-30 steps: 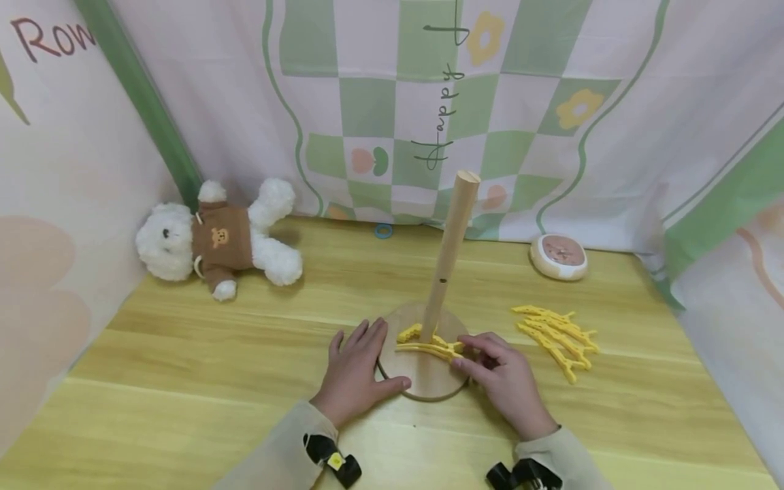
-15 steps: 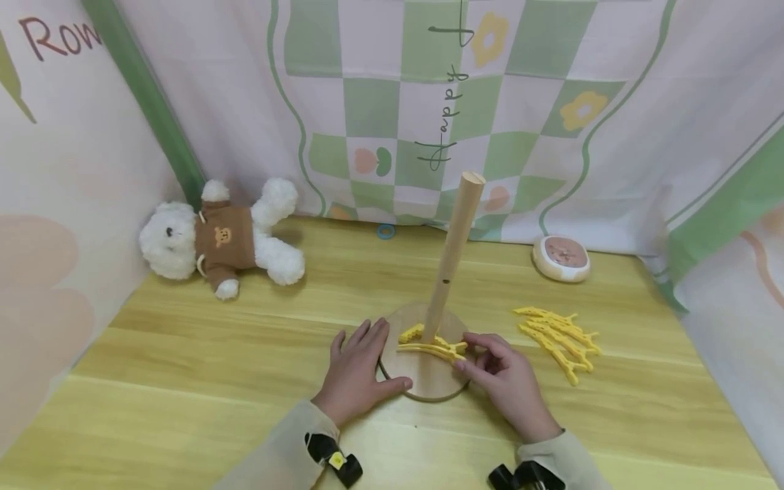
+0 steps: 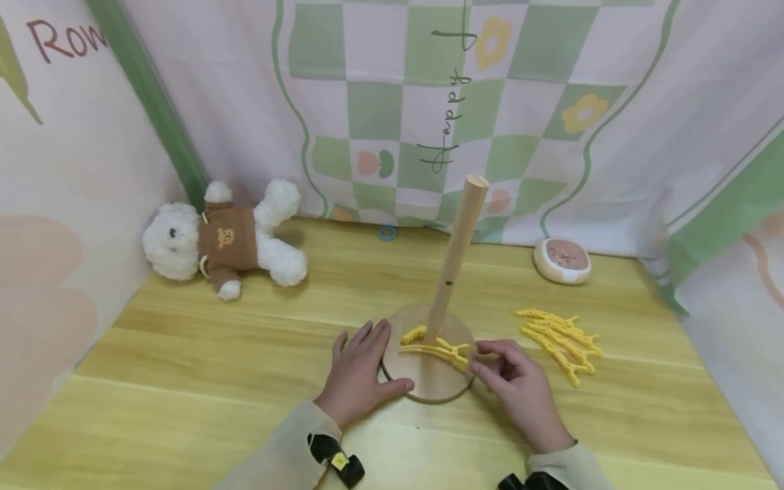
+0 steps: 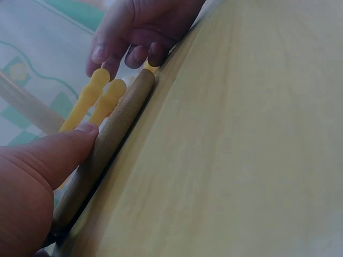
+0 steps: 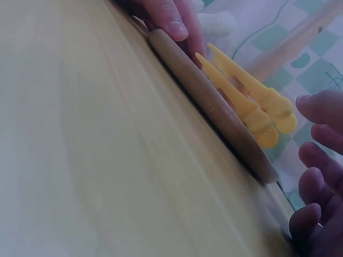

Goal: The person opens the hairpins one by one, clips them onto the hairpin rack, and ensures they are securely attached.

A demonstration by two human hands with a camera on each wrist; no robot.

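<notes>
Resting at the left edge of the round wooden base [image 3: 429,386], the left hand [image 3: 358,378] has its fingers extended and spread. The right hand [image 3: 520,391] is just beside the base's right edge, its fingers loosely bent and a gap showing between them and the yellow pieces [image 3: 425,350]. Those lie on the base around the foot of the wooden post [image 3: 456,255]. More yellow branches [image 3: 557,327] lie on the tabletop [image 3: 214,374], right of the right hand.

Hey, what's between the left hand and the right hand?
In the head view: the base, with the post and yellow pieces on it. The right wrist view shows a narrow gap between those yellow pieces and the right hand.
</notes>
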